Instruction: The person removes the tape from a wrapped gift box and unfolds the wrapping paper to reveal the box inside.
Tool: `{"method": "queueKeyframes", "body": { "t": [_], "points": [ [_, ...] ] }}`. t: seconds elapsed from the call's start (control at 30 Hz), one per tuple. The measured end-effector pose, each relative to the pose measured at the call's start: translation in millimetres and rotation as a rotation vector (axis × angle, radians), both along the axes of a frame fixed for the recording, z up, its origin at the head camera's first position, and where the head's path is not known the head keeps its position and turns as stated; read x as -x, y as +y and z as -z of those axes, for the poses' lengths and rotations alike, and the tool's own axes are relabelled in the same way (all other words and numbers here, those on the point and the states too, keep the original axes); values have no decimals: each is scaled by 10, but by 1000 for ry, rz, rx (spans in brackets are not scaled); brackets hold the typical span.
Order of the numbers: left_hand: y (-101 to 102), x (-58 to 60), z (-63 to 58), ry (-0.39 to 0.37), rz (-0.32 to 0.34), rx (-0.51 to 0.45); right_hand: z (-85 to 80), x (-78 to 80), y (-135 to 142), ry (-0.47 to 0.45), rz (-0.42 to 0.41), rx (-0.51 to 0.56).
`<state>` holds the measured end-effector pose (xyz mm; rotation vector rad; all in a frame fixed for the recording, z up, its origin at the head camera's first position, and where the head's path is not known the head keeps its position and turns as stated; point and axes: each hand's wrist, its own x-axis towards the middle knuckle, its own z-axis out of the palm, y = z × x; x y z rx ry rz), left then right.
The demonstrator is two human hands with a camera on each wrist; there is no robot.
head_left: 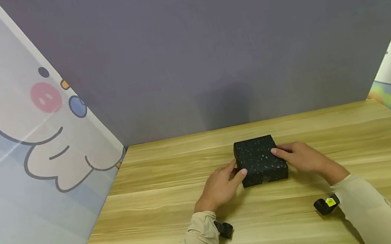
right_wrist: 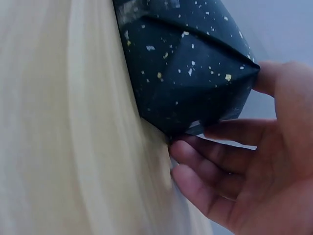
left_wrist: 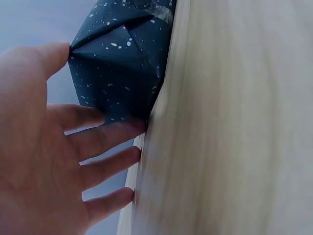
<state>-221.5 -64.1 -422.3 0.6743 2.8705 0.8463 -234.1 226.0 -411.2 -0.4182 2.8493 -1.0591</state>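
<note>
A flat, square box wrapped in black paper with white specks (head_left: 257, 155) lies on the wooden table. My left hand (head_left: 219, 188) holds its left side, thumb on the near left corner of the top. On the opposite side, my right hand (head_left: 304, 158) has its thumb on the top edge and its fingers against the side. In the left wrist view, folded paper and a strip of clear tape show on the box (left_wrist: 115, 63), and the fingertips reach down to the tabletop. Bent fingers of the right hand touch the lower edge of the box (right_wrist: 195, 73) in the right wrist view.
The wood-grain table (head_left: 164, 213) ends at a plain grey panel (head_left: 205, 42) at the back. Cartoon-printed sheets (head_left: 25, 124) hang at the left and right. Both wrists wear black straps, the right one with a yellow tag (head_left: 330, 201).
</note>
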Motion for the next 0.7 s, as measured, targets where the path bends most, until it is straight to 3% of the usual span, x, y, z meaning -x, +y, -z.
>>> {"method": "queueKeyframes", "body": {
  "t": [0.3, 0.7],
  "points": [
    [-29, -15, 1, -47, 13, -69, 15, -55, -26, -112, 39, 191],
    [-23, -4, 21, -120, -30, -291, 39, -140, -87, -18, 99, 174]
  ]
}}
